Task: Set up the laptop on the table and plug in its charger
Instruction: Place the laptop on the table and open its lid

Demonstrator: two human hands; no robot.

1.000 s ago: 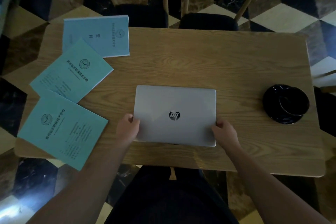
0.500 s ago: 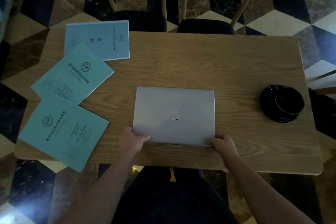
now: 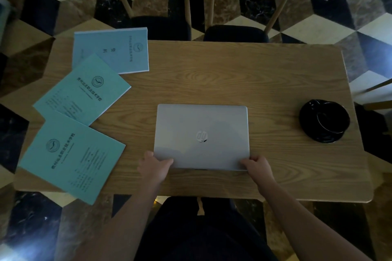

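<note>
Both hands slid from laptop sides to near corners. Left hand and right hand fingers pinch the front edge. Rigid, smooth, moderately heavy; lift lid centrally.

A second ago the left hand held the laptop along its 9 o'clock edge and the right hand along its 3 o'clock edge. Both hands have since slid toward 6 o'clock and now sit at the two near corners, thumbs on the lid, fingers curled at the front edge. The laptop itself has barely shifted on the counter, its lid shut as before.
</note>
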